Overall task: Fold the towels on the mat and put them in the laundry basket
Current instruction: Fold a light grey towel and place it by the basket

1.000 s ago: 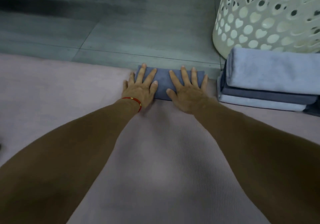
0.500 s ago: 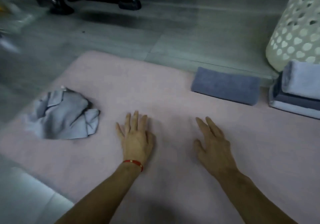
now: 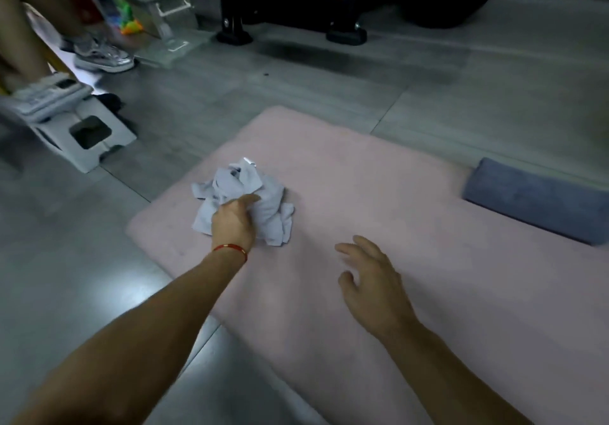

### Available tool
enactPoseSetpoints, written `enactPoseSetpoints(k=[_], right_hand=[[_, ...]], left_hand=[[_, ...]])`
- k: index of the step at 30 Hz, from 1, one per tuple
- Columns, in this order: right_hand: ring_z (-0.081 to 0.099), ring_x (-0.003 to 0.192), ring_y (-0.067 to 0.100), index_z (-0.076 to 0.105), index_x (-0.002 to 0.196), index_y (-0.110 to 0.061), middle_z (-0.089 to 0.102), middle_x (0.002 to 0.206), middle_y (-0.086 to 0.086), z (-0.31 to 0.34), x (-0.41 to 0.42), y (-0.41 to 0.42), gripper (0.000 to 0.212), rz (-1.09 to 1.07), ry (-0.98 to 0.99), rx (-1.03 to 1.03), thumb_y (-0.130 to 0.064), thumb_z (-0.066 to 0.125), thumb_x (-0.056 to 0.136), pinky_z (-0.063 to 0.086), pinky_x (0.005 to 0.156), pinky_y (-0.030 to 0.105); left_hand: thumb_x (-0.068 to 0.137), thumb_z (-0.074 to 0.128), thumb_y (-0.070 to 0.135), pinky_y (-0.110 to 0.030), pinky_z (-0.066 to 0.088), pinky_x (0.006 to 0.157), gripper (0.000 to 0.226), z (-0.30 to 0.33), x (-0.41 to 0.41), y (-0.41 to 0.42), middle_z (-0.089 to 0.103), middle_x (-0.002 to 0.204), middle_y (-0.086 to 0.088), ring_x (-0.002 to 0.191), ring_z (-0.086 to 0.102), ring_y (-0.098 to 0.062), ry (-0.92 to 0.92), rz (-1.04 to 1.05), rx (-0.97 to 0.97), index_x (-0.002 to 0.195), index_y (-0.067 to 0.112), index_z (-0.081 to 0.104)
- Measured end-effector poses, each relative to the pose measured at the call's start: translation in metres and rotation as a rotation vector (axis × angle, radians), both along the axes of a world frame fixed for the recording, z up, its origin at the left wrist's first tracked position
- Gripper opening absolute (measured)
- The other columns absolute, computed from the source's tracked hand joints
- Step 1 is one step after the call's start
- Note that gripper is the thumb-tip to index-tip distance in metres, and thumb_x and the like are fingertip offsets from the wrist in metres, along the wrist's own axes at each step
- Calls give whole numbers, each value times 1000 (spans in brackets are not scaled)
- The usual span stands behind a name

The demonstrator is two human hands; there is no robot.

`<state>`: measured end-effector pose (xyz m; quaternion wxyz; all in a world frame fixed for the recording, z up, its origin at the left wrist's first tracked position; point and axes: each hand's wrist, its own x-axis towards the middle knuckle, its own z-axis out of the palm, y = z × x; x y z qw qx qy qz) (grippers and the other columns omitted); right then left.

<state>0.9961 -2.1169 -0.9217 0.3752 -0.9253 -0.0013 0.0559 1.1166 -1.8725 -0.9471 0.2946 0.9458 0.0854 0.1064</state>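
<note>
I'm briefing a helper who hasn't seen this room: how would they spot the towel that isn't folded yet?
Find the pink mat on the grey floor. Near its left end lies the crumpled towel, a pale bluish heap, with the left hand gripping it. The only other towel in view, the folded towel at the right end, is darker and a neat block.
</note>
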Motion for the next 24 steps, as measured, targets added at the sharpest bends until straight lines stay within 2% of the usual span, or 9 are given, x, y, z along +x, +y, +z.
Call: enactPoseSetpoints(k=[4, 7, 10, 12, 15, 18, 20, 22, 24], right_hand=[[57, 125, 13, 62, 133, -29, 60, 135, -8, 11, 11, -16, 34, -301, 84, 470, -28, 62, 99, 44, 109, 33], [65, 112, 15, 59, 132, -45, 64, 128, -12, 16, 16, -51, 51, -402, 288, 797, -49, 74, 83, 57, 95, 47], [67, 109, 21, 66, 128, -30, 67, 127, -2, 15, -9, -117, 50, -405, 208, 630, -8, 78, 84, 59, 89, 39], [66, 109, 15, 67, 123, -27, 68, 124, -6, 15, -36, -162, 48, -356, 166, 477, 1, 75, 85, 56, 86, 28], [62, 103, -3, 64, 124, -33, 65, 122, -17, 6, -76, -205, 45, -286, 179, 312, -10, 77, 87, 52, 87, 23], [61, 108, 9, 58, 131, -34, 63, 126, -15, -23, -103, -228, 42, -345, 194, 114, -23, 72, 92, 47, 91, 29], [60, 109, 22, 52, 140, -30, 62, 129, -2, -38, -113, -234, 44, -399, 229, -90, -38, 59, 97, 43, 88, 31], [59, 109, 28, 50, 141, -28, 60, 131, 9, -47, -118, -231, 51, -423, 196, -230, -48, 49, 95, 48, 88, 38], [52, 121, 30, 45, 147, -30, 52, 142, 6, -46, -118, -220, 56, -378, 184, -250, -46, 55, 94, 47, 98, 47]], left_hand=[[88, 62, 15, -1, 34, 80, 26, 18, -80, -88, 75, 104, 2, 92, 65, -4, -215, -214, -148, 110, 16, 77], [96, 60, 15, -13, 48, 94, 27, 27, -142, -163, 70, 117, 15, 106, 63, 4, -111, -511, -448, 119, 20, 72], [93, 61, 20, -22, 54, 86, 30, 35, -180, -212, 67, 112, 15, 100, 62, -2, 104, -680, -534, 123, 26, 63], [85, 62, 17, -16, 48, 85, 30, 35, -181, -215, 67, 109, 13, 97, 58, -2, 2, -660, -444, 114, 26, 65], [73, 68, 19, -33, 44, 97, 45, 7, -151, -196, 60, 127, 3, 118, 54, -22, -131, -538, -81, 118, 26, 63], [78, 67, 49, -65, 21, 114, 85, -22, -120, -175, 20, 165, -4, 150, 15, -36, 159, -597, 299, 153, 42, 28], [79, 61, 69, -69, 4, 115, 100, -37, -113, -172, 9, 167, 0, 154, -1, -32, 384, -745, 374, 156, 47, 1], [73, 47, 82, -68, 0, 116, 102, -44, -115, -182, 20, 164, 2, 154, 6, -24, 422, -825, 366, 157, 42, 7], [71, 36, 80, -66, 10, 115, 86, -41, -127, -201, 46, 146, 7, 144, 29, -18, 370, -796, 205, 143, 35, 42]])
